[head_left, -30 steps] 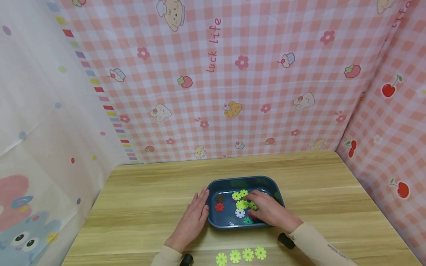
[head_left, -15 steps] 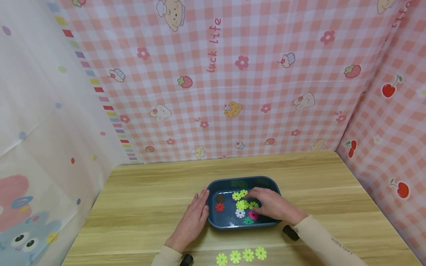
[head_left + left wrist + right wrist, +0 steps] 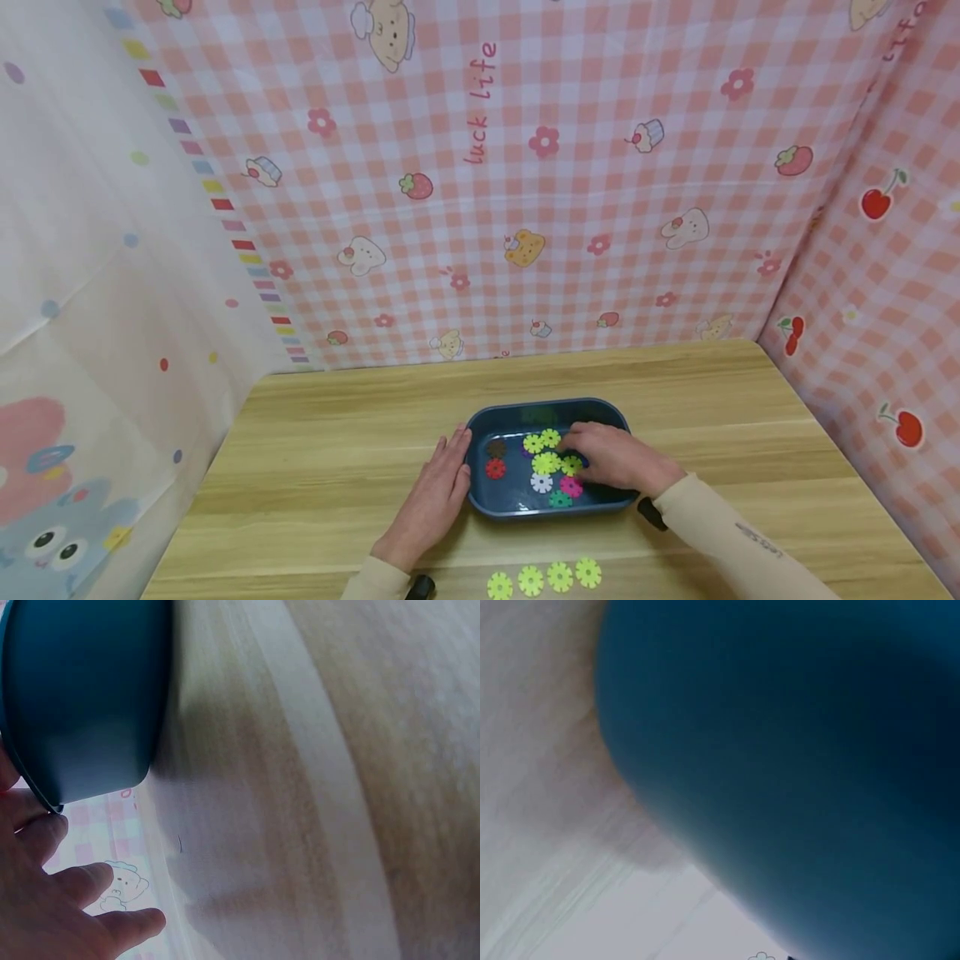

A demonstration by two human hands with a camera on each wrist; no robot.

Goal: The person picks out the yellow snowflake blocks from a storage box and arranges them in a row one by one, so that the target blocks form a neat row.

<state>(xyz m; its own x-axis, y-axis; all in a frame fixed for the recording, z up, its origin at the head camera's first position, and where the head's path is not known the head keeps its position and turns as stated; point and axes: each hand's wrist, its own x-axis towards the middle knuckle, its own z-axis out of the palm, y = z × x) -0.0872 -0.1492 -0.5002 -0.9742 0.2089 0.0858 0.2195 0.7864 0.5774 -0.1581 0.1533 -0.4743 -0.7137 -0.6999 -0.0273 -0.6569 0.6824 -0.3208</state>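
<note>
Notched plastic discs lie in a dark blue tray (image 3: 517, 505) on the table. Several are yellow-green, such as a disc (image 3: 547, 463) near the middle; a red disc (image 3: 495, 469), a white disc (image 3: 542, 482), a pink disc (image 3: 571, 486) and a green disc (image 3: 560, 499) also show. My right hand (image 3: 611, 456) reaches into the tray's right side, fingers bent down, index and thumb apart beside a yellow-green disc (image 3: 572, 465). What lies under its palm is hidden. With extended fingers, my left hand (image 3: 435, 492) touches the tray's left rim, also seen in the left wrist view.
Near the table's (image 3: 337, 450) front edge, several yellow-green discs (image 3: 559, 577) form a row in front of the tray. Behind the table hangs a pink checked cloth (image 3: 495, 208), with more printed cloth at both sides. The tray's outer wall (image 3: 780, 765) fills most of the right wrist view.
My right hand has shifted slightly right inside the tray, uncovering the pink disc. The left hand stays at the rim, and the row of discs has not changed.
</note>
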